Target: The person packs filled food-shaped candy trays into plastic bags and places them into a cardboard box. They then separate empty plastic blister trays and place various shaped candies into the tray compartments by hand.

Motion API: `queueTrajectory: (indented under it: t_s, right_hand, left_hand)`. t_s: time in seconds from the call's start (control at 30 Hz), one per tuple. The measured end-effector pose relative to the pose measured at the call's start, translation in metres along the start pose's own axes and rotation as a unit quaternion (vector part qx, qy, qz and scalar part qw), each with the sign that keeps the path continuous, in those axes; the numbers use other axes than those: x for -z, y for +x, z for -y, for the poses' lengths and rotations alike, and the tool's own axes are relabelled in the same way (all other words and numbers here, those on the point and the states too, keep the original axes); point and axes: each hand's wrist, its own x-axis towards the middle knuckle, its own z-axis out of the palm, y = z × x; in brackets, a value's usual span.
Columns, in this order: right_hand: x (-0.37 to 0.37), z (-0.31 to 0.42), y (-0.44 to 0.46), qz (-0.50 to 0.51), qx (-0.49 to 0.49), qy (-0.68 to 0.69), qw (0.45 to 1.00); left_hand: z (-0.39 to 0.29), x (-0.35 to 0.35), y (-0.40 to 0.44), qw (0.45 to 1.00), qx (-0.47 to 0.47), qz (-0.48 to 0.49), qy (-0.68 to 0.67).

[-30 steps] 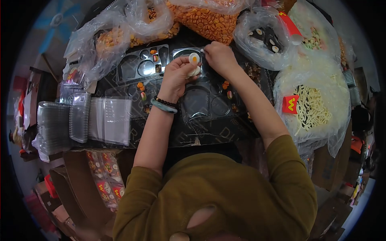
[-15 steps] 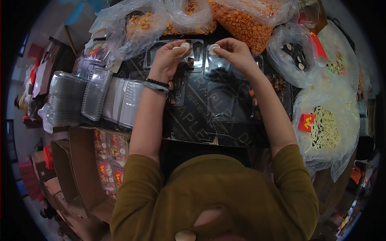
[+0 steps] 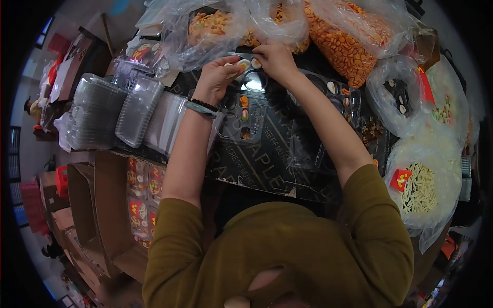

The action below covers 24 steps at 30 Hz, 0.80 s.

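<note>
My left hand [image 3: 216,78] is closed, pinching a small white oval piece with an orange middle [image 3: 243,65], like a toy egg half. A similar white piece [image 3: 256,63] sits at the fingertips of my right hand [image 3: 277,60], which is closed too. Both hands are close together over the far end of a clear plastic tray [image 3: 260,123]. Below my left hand, its compartments hold a small orange piece [image 3: 244,101] and a dark brown piece [image 3: 245,133]. More small pieces, including a white oval one [image 3: 331,87], lie beyond my right forearm.
Plastic bags of orange pieces [image 3: 339,43] line the back. Stacked clear trays [image 3: 95,113] stand left, above an open cardboard box [image 3: 115,215] of packaged sets. On the right are a bag of dark pieces [image 3: 395,95] and a bag of cream noodle-like strips [image 3: 420,187].
The view has shifted, so the table contents appear farther right. My right hand has come left, close to my left hand, bringing its white piece over the tray.
</note>
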Motion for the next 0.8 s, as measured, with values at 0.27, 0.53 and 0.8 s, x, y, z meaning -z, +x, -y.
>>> queueTrajectory:
  t_s: [0.27, 0.53, 0.8]
  right_hand:
    - [0.042, 0.042, -0.022, 0.190, -0.180, 0.322, 0.910]
    - [0.010, 0.078, -0.036, 0.276, -0.082, 0.313, 0.905]
    - [0.017, 0.104, -0.055, 0.155, -0.075, 0.362, 0.916]
  left_hand:
    - [-0.009, 0.002, -0.026, 0.995, 0.028, 0.007, 0.093]
    - [-0.009, 0.054, -0.072, 0.996, -0.008, 0.087, 0.032]
    - [0.001, 0.044, -0.116, 0.994, -0.084, 0.057, 0.031]
